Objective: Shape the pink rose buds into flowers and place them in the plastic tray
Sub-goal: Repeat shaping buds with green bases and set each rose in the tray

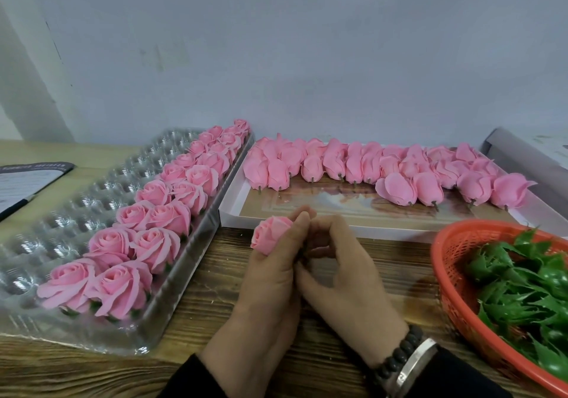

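Both hands on one bud, above table.
Left hand (272, 270) grips bud (268, 233); right hand (341, 271) fingers curled at its base, grip hidden.

bare wooden table (353, 277) between plastic tray (76, 213) and red basket (445, 262), white bud box (233, 213) blocking behind

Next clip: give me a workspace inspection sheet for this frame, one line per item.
Surface: wooden table.
Job's things: plastic tray, two right-hand rows filled with shaped roses; unshaped buds on white board.
Clutter: red basket of green calyxes; booklet.
Grippers: left hand holds rose bud; right hand pinches at its base.
Cables: nothing seen.
Surroundings: plain wall.
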Tool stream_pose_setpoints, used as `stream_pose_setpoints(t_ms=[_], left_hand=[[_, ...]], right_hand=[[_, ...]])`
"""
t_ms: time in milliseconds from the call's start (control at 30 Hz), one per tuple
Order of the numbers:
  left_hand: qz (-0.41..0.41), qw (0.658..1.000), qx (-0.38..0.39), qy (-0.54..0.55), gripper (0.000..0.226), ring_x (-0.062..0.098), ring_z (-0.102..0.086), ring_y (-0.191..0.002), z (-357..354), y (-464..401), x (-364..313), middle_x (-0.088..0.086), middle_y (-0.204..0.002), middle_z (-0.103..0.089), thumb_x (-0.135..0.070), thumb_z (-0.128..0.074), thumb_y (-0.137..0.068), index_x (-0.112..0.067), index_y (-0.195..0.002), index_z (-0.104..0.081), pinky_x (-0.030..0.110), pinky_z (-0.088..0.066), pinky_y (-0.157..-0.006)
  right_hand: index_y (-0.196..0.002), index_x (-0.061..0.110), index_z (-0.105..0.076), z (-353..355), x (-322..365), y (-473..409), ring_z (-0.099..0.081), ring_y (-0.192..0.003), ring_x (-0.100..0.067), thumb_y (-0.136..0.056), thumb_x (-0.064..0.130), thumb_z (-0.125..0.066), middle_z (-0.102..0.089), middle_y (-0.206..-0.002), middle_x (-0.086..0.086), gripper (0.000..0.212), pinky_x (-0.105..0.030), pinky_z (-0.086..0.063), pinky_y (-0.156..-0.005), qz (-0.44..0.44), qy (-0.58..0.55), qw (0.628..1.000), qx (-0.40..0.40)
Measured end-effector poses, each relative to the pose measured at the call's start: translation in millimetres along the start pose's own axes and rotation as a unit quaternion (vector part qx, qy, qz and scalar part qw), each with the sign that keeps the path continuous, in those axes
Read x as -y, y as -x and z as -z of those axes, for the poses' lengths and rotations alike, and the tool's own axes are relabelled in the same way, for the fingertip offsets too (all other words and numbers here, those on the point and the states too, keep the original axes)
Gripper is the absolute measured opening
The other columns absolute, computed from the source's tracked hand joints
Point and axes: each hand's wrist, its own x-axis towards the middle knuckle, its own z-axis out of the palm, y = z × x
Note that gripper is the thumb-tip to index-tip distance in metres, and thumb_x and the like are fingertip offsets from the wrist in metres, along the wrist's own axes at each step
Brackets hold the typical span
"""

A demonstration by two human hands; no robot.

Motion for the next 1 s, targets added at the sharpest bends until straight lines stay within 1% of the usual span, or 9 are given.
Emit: stream_pose_setpoints(t_ms=[100,200,300,367,433,567,667,867,1000], left_hand=[[0.035,0.999,-0.001,0.011,0.034,0.016,-0.068,-0.081,-0.9,1.6,1.6,0.01,-0.092,-0.069,-0.021,-0.065,-0.069,-0.008,-0.1,-0.068,0.026,-0.057,-0.072],[0.056,0.998,0.006,0.021,0.041,0.018,-0.069,-0.085,-0.8,1.9,3.0,0.011,-0.096,-0.07,-0.023,-0.065,-0.068,-0.007,-0.106,-0.066,0.027,-0.058,-0.07],[0.063,0.997,0.048,0.001,0.05,0.021,-0.066,-0.093,0.4,2.3,2.2,0.014,-0.101,-0.067,-0.023,-0.067,-0.066,-0.004,-0.112,-0.062,0.029,-0.056,-0.079],[0.05,0.993,0.09,-0.056,0.045,0.021,-0.066,-0.091,2.5,2.6,-1.0,0.013,-0.097,-0.068,-0.019,-0.075,-0.064,-0.004,-0.104,-0.064,0.029,-0.055,-0.081],[0.016,0.984,0.08,-0.157,0.041,0.018,-0.067,-0.082,5.1,2.3,-6.4,0.01,-0.088,-0.07,-0.02,-0.081,-0.063,-0.007,-0.098,-0.063,0.026,-0.056,-0.071],[-0.049,0.941,-0.003,-0.335,0.057,0.013,-0.067,-0.074,13.4,-1.8,-17.5,0.006,-0.085,-0.071,-0.04,-0.084,-0.056,-0.028,-0.107,-0.062,0.025,-0.052,-0.063],[-0.064,0.92,0.023,-0.386,0.041,0.014,-0.068,-0.072,14.7,-1.1,-21.5,0.003,-0.079,-0.071,-0.035,-0.079,-0.061,-0.028,-0.099,-0.065,0.028,-0.052,-0.063],[-0.117,0.853,0.118,-0.495,0.003,-0.002,-0.058,-0.054,6.4,-10.3,-35.1,-0.002,-0.063,-0.068,-0.012,-0.068,-0.081,-0.011,-0.08,-0.066,0.01,-0.042,-0.052],[-0.137,0.8,0.161,-0.562,0.003,-0.001,-0.061,-0.057,-12.6,-16.8,-59.8,-0.003,-0.065,-0.069,-0.009,-0.066,-0.082,-0.011,-0.079,-0.067,0.01,-0.046,-0.054]], right_hand=[[-0.091,0.036,-0.049,0.9,-1.9,-0.6,-0.059,-0.085,-0.005,-0.066,0.023,-0.062,-0.06,-0.089,0.012,0.03,-0.019,-0.047,-0.077,0.001,0.017,1.0,-0.003],[-0.095,0.032,-0.051,3.3,-1.7,-1.3,-0.058,-0.085,-0.001,-0.065,0.025,-0.063,-0.06,-0.09,0.013,0.033,-0.013,-0.044,-0.075,0.005,0.03,1.0,0.007],[-0.091,0.035,-0.054,5.9,-2.0,-2.2,-0.061,-0.083,0.0,-0.063,0.026,-0.065,-0.064,-0.088,0.014,0.031,-0.008,-0.044,-0.07,-0.004,0.016,1.0,-0.011],[-0.087,0.037,-0.054,8.7,-3.3,-3.3,-0.062,-0.078,0.0,-0.06,0.032,-0.067,-0.065,-0.087,0.016,0.03,-0.009,-0.046,-0.066,-0.027,-0.011,0.999,-0.028],[-0.088,0.037,-0.052,9.9,-5.9,-4.3,-0.062,-0.075,-0.004,-0.058,0.04,-0.065,-0.064,-0.084,0.015,0.033,-0.016,-0.049,-0.066,-0.04,-0.012,0.998,-0.037],[-0.084,0.032,-0.052,11.5,-10.0,-5.8,-0.059,-0.07,-0.005,-0.064,0.032,-0.07,-0.062,-0.079,0.014,0.027,-0.015,-0.046,-0.066,-0.035,0.012,0.998,-0.049],[-0.08,0.026,-0.054,14.4,-11.1,-4.6,-0.057,-0.07,-0.006,-0.066,0.023,-0.071,-0.061,-0.074,0.009,0.022,-0.018,-0.046,-0.065,-0.038,0.013,0.999,-0.037],[-0.081,0.022,-0.056,16.3,-9.0,-4.0,-0.057,-0.07,-0.01,-0.069,0.011,-0.074,-0.062,-0.078,0.002,0.025,-0.024,-0.048,-0.07,-0.029,-0.027,0.999,-0.03],[-0.094,0.034,-0.059,17.1,-6.5,-2.9,-0.059,-0.078,-0.012,-0.066,0.022,-0.069,-0.064,-0.086,0.003,0.032,-0.019,-0.048,-0.076,-0.032,-0.065,0.996,-0.048]])
